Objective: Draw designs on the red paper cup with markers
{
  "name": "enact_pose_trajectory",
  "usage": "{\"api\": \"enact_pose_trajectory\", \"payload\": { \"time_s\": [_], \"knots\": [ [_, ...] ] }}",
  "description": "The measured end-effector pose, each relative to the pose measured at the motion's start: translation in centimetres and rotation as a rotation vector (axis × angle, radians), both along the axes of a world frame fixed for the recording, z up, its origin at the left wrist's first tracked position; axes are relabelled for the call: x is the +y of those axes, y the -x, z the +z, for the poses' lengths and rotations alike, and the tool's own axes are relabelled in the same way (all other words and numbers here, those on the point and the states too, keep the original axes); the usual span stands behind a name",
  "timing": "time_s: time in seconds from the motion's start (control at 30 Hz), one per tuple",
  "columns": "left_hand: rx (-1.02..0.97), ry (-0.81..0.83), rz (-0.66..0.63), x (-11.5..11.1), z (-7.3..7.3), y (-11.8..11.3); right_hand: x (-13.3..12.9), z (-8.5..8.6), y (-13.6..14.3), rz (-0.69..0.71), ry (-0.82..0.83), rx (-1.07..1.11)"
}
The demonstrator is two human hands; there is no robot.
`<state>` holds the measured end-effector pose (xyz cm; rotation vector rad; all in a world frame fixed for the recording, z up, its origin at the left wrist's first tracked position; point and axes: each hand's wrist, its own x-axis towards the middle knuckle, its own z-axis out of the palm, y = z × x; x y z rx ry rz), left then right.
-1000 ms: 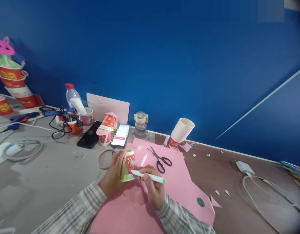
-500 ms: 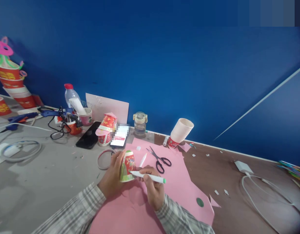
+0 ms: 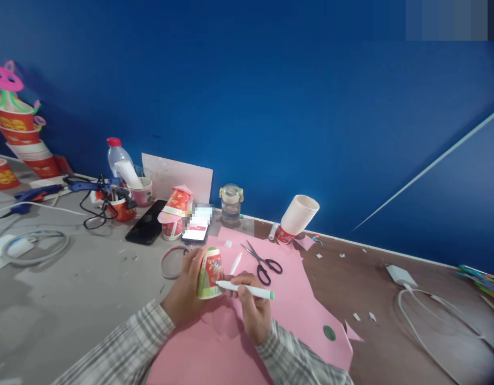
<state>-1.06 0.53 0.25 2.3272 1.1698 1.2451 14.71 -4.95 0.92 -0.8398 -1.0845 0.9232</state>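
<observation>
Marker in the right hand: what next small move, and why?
Probably a short stroke along the printed cup: the left hand holds it, and the right hand holds the white marker with its tip at or near the cup.

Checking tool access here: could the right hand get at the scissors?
Probably yes: the scissors lie uncovered on the pink sheet beyond the right hand, though that hand holds a marker.
</observation>
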Motion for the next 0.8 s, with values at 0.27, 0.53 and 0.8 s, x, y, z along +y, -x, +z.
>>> {"api": "enact_pose_trajectory", "payload": {
  "time_s": [0.27, 0.53, 0.8],
  "knots": [
    [0.003, 0.003, 0.011, -0.01, -0.14, -0.09, -0.05, -0.13, -0.02, -0.006, 0.023, -0.023],
    [-0.002, 0.0, 0.017, 0.07, -0.05, -0.09, 0.0, -0.3, -0.1, 0.018, 0.054, 0.035],
    [-0.017, 0.038, 0.018, -0.14, 0.18, -0.12, 0.05, -0.44, -0.09, 0.049, 0.048, 0.097]
  ]
}}
